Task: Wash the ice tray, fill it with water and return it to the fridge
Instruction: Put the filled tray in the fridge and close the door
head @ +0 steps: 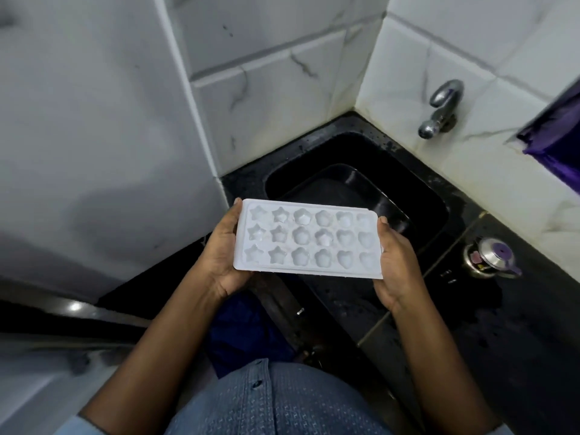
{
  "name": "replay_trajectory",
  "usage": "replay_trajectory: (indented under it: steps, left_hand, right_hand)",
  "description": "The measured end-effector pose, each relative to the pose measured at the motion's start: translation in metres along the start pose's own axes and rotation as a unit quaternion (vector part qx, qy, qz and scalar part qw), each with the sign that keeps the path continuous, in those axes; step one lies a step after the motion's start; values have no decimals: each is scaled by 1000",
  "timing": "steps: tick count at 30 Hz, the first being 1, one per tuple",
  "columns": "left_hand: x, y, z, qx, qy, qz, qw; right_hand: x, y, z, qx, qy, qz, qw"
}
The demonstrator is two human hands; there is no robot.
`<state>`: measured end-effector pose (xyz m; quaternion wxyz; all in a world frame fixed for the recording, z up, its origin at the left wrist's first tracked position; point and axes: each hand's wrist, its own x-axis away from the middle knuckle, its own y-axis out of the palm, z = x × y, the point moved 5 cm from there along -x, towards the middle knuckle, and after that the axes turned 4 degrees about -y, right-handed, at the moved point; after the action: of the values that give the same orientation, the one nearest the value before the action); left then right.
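White marble-look tiles close a corner around a black stone desk (518,324) with a dark sink (430,211) sunk into it. A steel tap (442,108) on the wall is not running. A steel pot with a purple knob (489,259) stands on the desk to the right.

The white ice tray (309,240) is held level over the sink's near edge, cavities up. The left hand (219,255) and right hand (395,265) each grip a short end, thumbs on the rim. The fingers are wrapped beneath, mostly hidden.

Whether the cavities hold water I cannot tell. With the tap dry, washing seems not begun; filling and the fridge remain.
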<state>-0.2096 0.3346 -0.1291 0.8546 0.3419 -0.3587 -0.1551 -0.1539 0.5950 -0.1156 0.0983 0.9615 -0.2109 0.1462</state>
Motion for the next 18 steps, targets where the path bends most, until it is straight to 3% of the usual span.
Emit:
replay_trajectory:
  steps: [18]
  left_hand:
    - [176,-113,-8,125,170,124,970]
  right_hand:
    - [71,155,29,70,25,-191,979]
